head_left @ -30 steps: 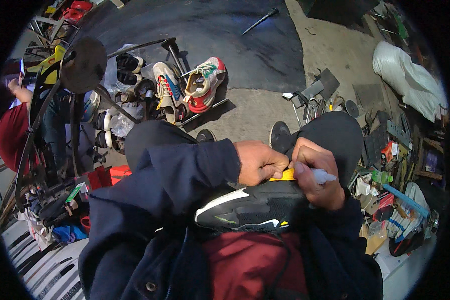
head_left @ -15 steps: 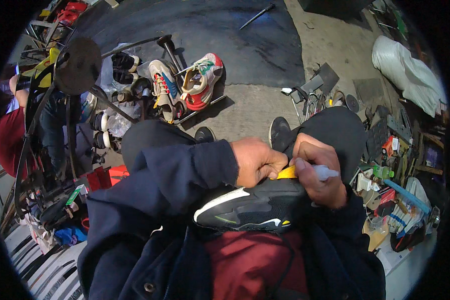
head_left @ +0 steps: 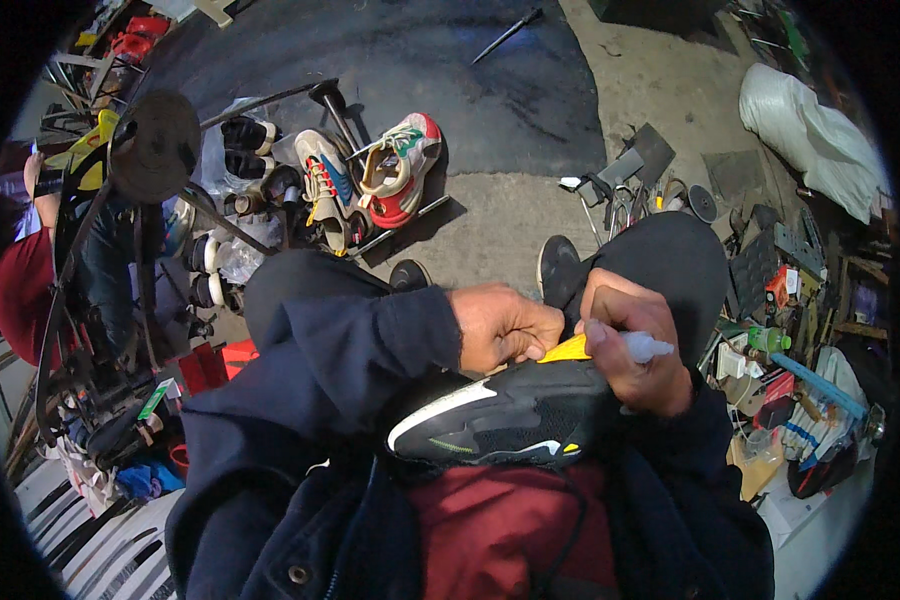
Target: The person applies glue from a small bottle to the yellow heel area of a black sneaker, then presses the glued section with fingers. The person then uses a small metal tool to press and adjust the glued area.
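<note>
A black sneaker [head_left: 490, 425] with white and yellow accents lies sideways across my lap. My left hand [head_left: 505, 325] rests at its upper edge, thumb and index finger pinching the tip of a yellow strip [head_left: 567, 350]. Opposite it, my right hand [head_left: 630, 350] is wrapped round a small translucent white bottle [head_left: 648, 350] held horizontally at the right end of the strip, against the shoe. Its nozzle end by the strip is hidden under my thumb.
Several shoes [head_left: 400, 170] sit on and around a metal rack ahead-left. A black iron stand [head_left: 153, 148] rises at left, beside another person in red [head_left: 25, 290]. Tools and scraps [head_left: 770, 390] crowd the right side; a white sack [head_left: 800, 135] lies beyond.
My left hand has shifted slightly left along the upper edge of the shoe, still pinching the yellow strip. My right hand keeps its grip on the bottle, nearly in place.
</note>
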Action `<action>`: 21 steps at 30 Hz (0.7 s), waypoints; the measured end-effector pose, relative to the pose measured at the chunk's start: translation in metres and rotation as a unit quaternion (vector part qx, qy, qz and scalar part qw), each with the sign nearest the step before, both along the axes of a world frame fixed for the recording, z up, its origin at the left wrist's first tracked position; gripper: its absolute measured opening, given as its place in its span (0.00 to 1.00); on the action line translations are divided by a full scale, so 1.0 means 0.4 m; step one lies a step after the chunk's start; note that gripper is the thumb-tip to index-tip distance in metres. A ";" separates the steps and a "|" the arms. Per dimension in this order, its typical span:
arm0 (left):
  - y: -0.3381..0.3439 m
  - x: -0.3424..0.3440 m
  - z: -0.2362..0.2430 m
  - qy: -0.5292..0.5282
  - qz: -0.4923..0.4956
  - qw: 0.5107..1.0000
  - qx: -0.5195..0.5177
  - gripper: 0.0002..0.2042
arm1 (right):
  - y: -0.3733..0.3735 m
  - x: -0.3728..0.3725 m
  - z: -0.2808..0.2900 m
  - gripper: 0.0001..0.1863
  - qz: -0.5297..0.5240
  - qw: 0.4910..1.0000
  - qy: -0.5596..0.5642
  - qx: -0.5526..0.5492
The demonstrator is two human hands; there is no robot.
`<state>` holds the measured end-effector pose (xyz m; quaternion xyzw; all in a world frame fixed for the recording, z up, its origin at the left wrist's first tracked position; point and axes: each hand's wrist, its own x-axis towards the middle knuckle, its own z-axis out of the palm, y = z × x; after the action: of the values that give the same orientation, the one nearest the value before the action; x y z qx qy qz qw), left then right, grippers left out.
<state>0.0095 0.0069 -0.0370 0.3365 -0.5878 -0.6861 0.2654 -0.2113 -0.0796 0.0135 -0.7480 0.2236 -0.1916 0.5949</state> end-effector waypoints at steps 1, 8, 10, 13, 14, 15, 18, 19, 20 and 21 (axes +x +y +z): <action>0.000 0.000 -0.002 -0.004 0.000 1.000 -0.002 0.04 | -0.001 -0.001 0.000 0.11 0.001 1.000 -0.001 -0.003; 0.032 -0.029 -0.011 -0.058 0.039 0.996 -0.052 0.03 | -0.002 -0.002 -0.006 0.17 -0.002 0.999 0.039 -0.006; 0.037 -0.034 -0.010 -0.066 0.051 0.995 -0.045 0.05 | -0.001 -0.001 -0.009 0.17 -0.004 0.999 0.035 -0.009; 0.039 -0.032 -0.001 -0.087 0.047 0.994 -0.049 0.07 | -0.001 -0.001 -0.012 0.17 -0.001 0.999 0.037 -0.013; 0.039 -0.031 0.002 -0.093 0.043 0.993 -0.056 0.07 | -0.003 -0.001 -0.014 0.15 0.003 1.000 0.025 -0.016; 0.039 -0.030 0.005 -0.093 0.043 0.993 -0.060 0.07 | -0.005 0.000 -0.017 0.13 0.007 1.000 0.007 -0.022; 0.039 -0.028 0.009 -0.090 0.044 0.992 -0.074 0.06 | -0.005 0.001 -0.022 0.11 0.009 1.000 -0.013 -0.024; 0.040 -0.028 0.008 -0.093 0.043 0.992 -0.074 0.06 | -0.003 0.000 -0.024 0.11 0.008 1.000 -0.013 -0.022; 0.040 -0.028 0.006 -0.093 0.042 0.992 -0.078 0.06 | -0.005 -0.003 -0.023 0.10 0.015 1.000 -0.005 -0.020; 0.040 -0.027 0.004 -0.095 0.039 0.992 -0.074 0.06 | 0.000 -0.002 -0.025 0.11 0.006 1.000 -0.012 -0.023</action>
<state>-0.0015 0.0230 -0.0353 0.4029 -0.6456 -0.5947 0.2591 -0.2122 -0.0797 0.0035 -0.7607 0.2079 -0.2020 0.5808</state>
